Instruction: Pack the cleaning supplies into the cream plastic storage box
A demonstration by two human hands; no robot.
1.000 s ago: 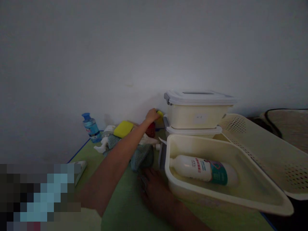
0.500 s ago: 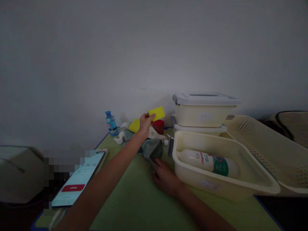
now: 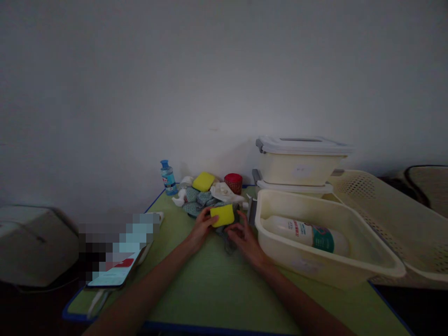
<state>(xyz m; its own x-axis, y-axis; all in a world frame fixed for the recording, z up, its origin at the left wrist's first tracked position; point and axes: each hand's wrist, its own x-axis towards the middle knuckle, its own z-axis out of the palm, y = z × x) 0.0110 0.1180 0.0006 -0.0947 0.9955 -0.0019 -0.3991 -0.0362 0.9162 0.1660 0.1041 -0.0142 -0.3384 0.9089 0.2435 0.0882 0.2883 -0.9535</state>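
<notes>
The bright yellow, block-shaped sponge (image 3: 223, 215) has come down and nearer since the last picture, when it was up by the wall. Now it is low between the two hands, in front of the messy pile. The left hand (image 3: 202, 226) has it pinched, thumb on the front. The right hand (image 3: 245, 239) is just beside it, fingers bent and spread over a grey-green patterned cloth (image 3: 196, 198). I can't tell if they grip the cloth.

The sponge looks clean, soft and flat-sided, with square corners and a little tilt. It is out of the open cream plastic bin (image 3: 315, 263). Only a big white bottle with a green label (image 3: 308, 234) can be seen lying in there. The pile is outside the bin too, with another yellow sponge (image 3: 203, 181) on it.

Behind the pile is a small round red basket (image 3: 233, 182). A clear blue bottle (image 3: 168, 179) stands at the far left, and a cream box with a grey lid (image 3: 297, 169) sits behind the bin.
</notes>
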